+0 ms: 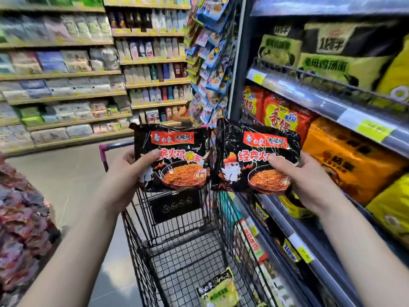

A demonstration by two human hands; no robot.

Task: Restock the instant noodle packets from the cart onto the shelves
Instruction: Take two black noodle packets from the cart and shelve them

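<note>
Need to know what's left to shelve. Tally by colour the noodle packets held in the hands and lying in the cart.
Black: 2, the left packet held by the left hand and the right packet held by the right hand
Green: 1, the green packet lying in the cart
Total: 3 in plain view

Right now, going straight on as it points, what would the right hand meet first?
Likely the left packet, almost edge to edge with the right packet in the right hand; depth is unclear.
</note>
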